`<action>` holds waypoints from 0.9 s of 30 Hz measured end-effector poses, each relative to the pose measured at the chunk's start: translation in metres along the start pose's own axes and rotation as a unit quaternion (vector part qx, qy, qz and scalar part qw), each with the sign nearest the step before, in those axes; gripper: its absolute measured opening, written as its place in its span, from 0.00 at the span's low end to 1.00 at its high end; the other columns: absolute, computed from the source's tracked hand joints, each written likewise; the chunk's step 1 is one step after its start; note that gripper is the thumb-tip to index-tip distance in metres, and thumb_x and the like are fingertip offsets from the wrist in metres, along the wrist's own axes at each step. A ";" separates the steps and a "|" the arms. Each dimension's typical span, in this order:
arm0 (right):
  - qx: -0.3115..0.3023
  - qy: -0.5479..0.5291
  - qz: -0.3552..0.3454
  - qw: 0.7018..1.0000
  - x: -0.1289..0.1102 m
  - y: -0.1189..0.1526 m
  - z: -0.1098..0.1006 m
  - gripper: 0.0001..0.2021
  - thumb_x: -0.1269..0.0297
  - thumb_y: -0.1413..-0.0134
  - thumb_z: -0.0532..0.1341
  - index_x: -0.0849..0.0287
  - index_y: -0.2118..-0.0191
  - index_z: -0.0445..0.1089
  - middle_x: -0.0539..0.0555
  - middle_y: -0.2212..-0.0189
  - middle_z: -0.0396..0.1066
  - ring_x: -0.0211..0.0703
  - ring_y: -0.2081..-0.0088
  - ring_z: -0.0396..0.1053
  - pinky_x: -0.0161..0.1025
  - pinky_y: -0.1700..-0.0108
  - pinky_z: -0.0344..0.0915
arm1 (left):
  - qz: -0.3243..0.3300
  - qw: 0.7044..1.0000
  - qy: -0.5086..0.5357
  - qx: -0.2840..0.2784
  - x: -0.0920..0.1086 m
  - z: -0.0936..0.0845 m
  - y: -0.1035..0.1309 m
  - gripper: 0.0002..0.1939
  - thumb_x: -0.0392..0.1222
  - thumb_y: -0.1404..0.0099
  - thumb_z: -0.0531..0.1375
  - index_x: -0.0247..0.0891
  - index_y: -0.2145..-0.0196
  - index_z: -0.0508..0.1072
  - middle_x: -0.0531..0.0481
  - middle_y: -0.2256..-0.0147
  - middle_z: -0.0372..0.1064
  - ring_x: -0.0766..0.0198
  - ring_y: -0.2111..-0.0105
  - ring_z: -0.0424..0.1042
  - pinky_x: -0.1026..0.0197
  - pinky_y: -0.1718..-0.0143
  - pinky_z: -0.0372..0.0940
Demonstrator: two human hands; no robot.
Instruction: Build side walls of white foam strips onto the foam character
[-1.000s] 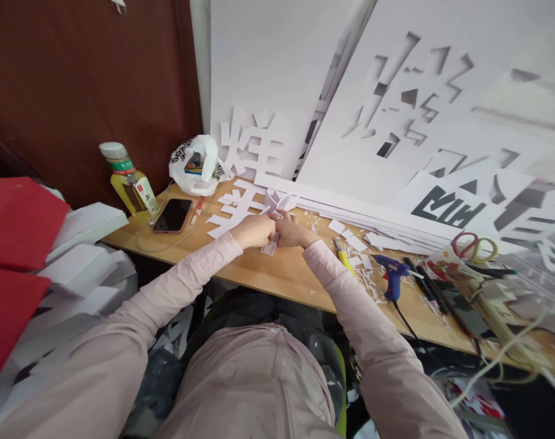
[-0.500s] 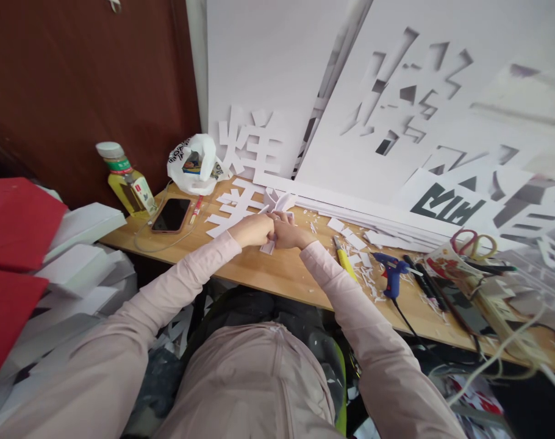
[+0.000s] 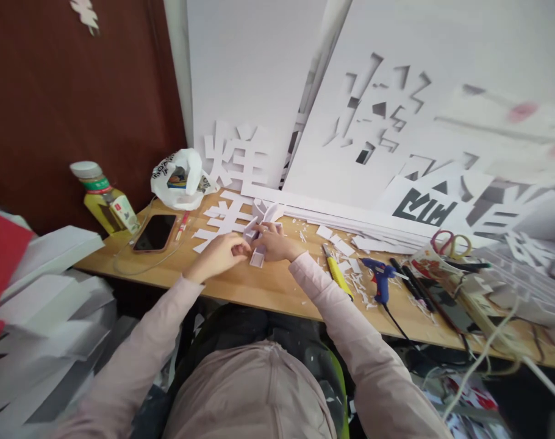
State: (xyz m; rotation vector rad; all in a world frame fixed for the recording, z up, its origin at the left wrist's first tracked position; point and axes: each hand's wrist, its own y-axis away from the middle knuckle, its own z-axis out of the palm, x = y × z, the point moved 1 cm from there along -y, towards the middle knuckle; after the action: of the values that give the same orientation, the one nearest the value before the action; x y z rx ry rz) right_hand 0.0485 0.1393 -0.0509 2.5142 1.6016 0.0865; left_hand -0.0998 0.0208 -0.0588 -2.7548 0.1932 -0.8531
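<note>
My right hand [image 3: 274, 241] is closed on a white built-up foam-board piece [image 3: 258, 258], its fingers over the middle of it. Just to the left, my left hand [image 3: 225, 253] is closed with fingertips pressed together; whatever it may hold is too small to make out. Behind my left hand, a flat white cut-out character [image 3: 229, 214] lies on the table, partly beside the built-up piece.
On the wooden table [image 3: 245, 286], a phone [image 3: 155, 233], bottle [image 3: 106, 198] and plastic bag [image 3: 181, 180] stand left. A yellow cutter [image 3: 338, 273], blue glue gun [image 3: 380, 279] and cup of scissors [image 3: 435, 263] are right. White boards [image 3: 341, 177] lean behind.
My left hand has come away from my right hand, toward the left and nearer my body. My right hand has spread its fingers over the white piece. The camera view has shifted.
</note>
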 end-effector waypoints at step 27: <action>-0.050 -0.022 0.006 0.998 0.001 -0.001 -0.003 0.24 0.70 0.46 0.65 0.49 0.43 0.72 0.60 0.28 0.43 0.75 0.29 0.36 0.75 0.38 0.49 | 0.068 0.997 -0.025 -0.028 -0.006 0.027 -0.016 0.13 0.36 0.30 0.56 0.38 0.63 0.82 0.47 0.67 0.71 0.61 0.66 0.71 0.61 0.64 0.62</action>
State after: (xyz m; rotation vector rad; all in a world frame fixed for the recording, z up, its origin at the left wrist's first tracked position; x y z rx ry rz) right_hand 0.0475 0.1405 -0.0485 2.4330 1.5258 0.1097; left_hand -0.0886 0.0429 -0.0790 -2.7729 0.3951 -0.7540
